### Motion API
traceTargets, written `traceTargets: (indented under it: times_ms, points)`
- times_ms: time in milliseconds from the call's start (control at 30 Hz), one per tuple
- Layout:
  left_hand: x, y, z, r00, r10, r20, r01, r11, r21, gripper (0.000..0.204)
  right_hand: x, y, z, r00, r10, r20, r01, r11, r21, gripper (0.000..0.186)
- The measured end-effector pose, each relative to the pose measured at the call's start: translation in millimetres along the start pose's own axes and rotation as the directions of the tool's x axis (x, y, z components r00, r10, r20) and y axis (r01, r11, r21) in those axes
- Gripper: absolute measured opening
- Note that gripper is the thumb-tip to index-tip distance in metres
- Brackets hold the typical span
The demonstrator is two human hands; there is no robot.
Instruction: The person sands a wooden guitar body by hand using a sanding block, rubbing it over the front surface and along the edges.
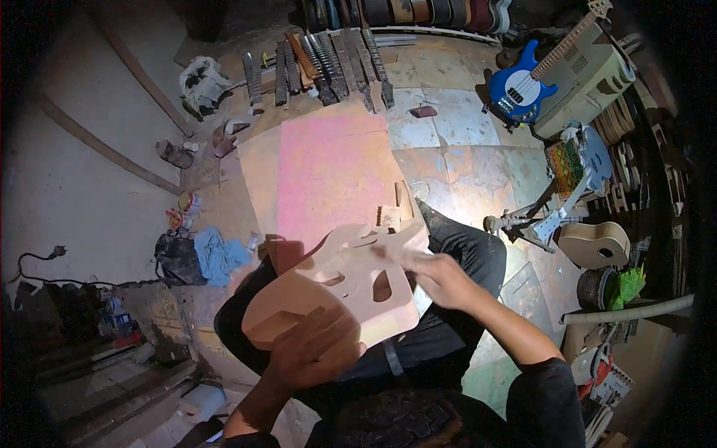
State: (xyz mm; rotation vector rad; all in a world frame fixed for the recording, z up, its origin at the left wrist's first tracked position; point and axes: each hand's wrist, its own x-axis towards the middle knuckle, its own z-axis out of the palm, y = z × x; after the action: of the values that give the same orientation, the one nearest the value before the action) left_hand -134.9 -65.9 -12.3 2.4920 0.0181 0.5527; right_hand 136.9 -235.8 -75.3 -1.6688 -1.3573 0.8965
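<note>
A pale, unfinished wooden guitar body [299, 299] with cut-out cavities lies tilted across my lap. My left hand [317, 345] rests on its lower left part, in shadow, with the fingers stretched out over the wood. Toward the upper right of the body is my right hand [441, 280], its fingertips smeared by motion over the surface. Whether anything is held in those fingers cannot be made out. A small block with a toothed edge [388, 216] shows just beyond the body, beside a narrow wooden piece [403, 196].
A pink sheet [336, 172] covers the floor ahead. Several guitar necks [336, 67] lie beyond it. A blue electric guitar [523, 89] leans at the far right; an acoustic guitar body [594, 245] is at the right. A blue cloth [219, 255] lies at the left.
</note>
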Motion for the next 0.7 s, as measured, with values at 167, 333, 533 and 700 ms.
traceTargets:
  times_ms: [167, 333, 533, 700]
  points:
    - [5, -7, 11, 0.979, 0.077, -0.188, -0.082, 0.997, -0.016, 0.031, 3, -8, 6, 0.987, 0.160, 0.027, -0.162, 0.958, 0.236, 0.065]
    - [2, 1, 1, 0.993, 0.046, -0.110, -0.043, 0.999, 0.033, 0.029, 4, 34, 13, 0.970, -0.154, -0.189, 0.116, 0.973, -0.198, 0.061]
    - [0, 3, 7, 0.987, -0.035, -0.158, 0.023, 0.997, -0.078, 0.028, 16, 81, -5, 0.929, 0.195, -0.313, -0.316, 0.861, -0.400, 0.056]
    - [-26, -19, 7, 0.971, -0.041, -0.235, 0.043, 0.999, 0.006, 0.031, 13, 97, -14, 0.898, 0.246, -0.364, -0.302, 0.948, -0.103, 0.064]
